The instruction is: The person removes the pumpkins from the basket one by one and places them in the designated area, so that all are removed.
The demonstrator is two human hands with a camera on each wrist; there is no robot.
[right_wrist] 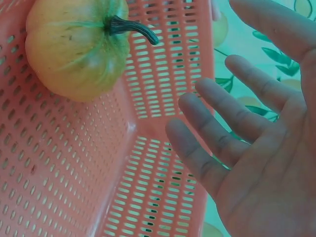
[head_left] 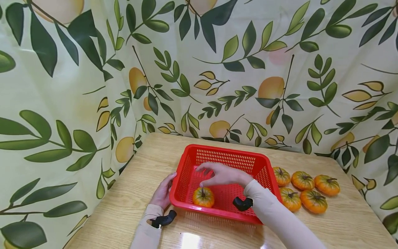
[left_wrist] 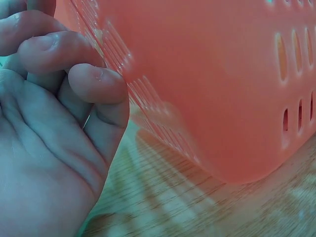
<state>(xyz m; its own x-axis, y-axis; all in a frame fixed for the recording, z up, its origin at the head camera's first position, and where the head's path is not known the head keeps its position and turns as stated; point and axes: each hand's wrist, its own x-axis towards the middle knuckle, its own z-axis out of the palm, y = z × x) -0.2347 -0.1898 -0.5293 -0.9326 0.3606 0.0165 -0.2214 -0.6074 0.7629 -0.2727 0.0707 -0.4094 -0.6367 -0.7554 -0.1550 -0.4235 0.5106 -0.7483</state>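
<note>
A red plastic basket [head_left: 227,214] with slotted walls stands on the table. Inside it, near the front left corner, sits one small orange-and-green pumpkin [head_left: 203,197] with its stem up. My right hand [head_left: 222,174] is over the basket just above that pumpkin. In the right wrist view its fingers [right_wrist: 217,133] are spread and relaxed, apart from the pumpkin [right_wrist: 76,49]. At the basket's left side, my left hand [head_left: 162,191] holds the rim. The left wrist view shows its curled fingers [left_wrist: 98,84] against the basket's outer wall [left_wrist: 212,89].
Several more small pumpkins [head_left: 314,201] lie grouped on the table, right of the basket. The light wood table [head_left: 124,211] meets a leaf-and-fruit patterned cloth [head_left: 174,100] at the back and sides. A black wrist strap device is on each forearm.
</note>
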